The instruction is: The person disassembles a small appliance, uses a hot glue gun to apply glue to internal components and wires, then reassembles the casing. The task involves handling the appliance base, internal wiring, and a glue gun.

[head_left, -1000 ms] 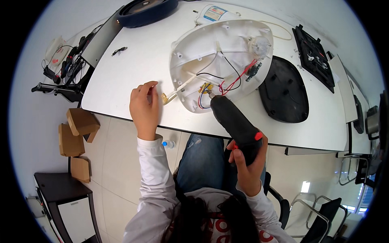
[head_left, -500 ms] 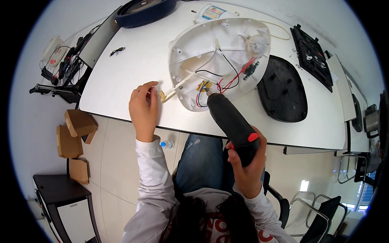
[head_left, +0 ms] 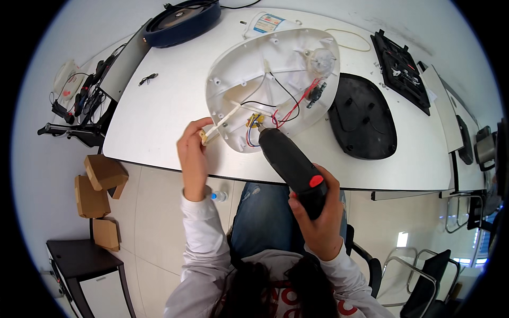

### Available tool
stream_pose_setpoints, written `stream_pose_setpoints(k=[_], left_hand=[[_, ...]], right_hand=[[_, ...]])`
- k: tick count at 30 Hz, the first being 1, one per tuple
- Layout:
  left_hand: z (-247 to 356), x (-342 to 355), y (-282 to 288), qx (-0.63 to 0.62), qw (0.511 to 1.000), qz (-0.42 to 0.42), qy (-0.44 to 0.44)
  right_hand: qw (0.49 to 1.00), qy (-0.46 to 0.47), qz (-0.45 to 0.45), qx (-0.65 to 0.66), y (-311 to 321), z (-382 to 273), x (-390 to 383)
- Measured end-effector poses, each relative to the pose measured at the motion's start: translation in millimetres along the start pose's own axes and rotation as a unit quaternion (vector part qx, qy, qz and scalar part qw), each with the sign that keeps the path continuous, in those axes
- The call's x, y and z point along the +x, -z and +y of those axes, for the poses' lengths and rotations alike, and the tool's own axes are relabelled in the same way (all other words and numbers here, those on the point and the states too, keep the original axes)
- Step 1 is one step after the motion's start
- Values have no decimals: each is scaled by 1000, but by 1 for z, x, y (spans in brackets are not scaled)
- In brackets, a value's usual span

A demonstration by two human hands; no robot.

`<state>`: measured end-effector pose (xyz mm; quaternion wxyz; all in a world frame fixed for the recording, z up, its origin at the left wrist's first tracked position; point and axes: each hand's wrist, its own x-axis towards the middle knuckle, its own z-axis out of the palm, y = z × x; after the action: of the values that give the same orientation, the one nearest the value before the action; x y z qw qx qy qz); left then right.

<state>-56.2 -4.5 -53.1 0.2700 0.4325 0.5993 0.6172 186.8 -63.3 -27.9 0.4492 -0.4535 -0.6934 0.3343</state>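
Observation:
A white plastic shell (head_left: 238, 63) lies hollow side up on the table, with black, red and blue wires inside. My right hand (head_left: 324, 217) grips a black power screwdriver (head_left: 289, 161) with a red button. Its bit points down at a small yellow circuit board (head_left: 255, 120) near the shell's front edge; whether it sits in a screw is too small to tell. A white-sleeved cable (head_left: 225, 118) runs over the shell's left rim. At its end is a yellowish connector (head_left: 203, 139), which the fingers of my left hand (head_left: 193, 156) hold between them.
Right of the shell lies a black plastic cover (head_left: 366, 119). Farther back are an open black tool case (head_left: 403, 71) and loose screws. A dark blue round object (head_left: 180, 24) stands at the far left, and a small black cable (head_left: 148, 79) lies nearer.
My left hand has come in to the connector and taken hold of it. The whole view has shifted a little. The screwdriver's bit stays at the yellow board.

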Motion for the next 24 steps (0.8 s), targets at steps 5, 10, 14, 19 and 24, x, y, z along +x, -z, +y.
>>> stream_pose_setpoints(k=[5,10,14,19,24], left_hand=[[-16,-12,-20,-60,988,-11,-144],[-8,-15,-25,87,982,-15,-169],[1,-16,-26,121,972,-35,-199],[0,-18,-38,103,970,-17,-219],[-3,-19,-32,159,970,4,-183]], right_hand=[[1000,7,9,-2,0,0,1],[1000,3,5,-3,0,-2,3],[1000,-8,5,7,-3,-1,3],[999,-29,-2,26,-1,-2,3],[1000,-6,-5,23,-1,3,3]])
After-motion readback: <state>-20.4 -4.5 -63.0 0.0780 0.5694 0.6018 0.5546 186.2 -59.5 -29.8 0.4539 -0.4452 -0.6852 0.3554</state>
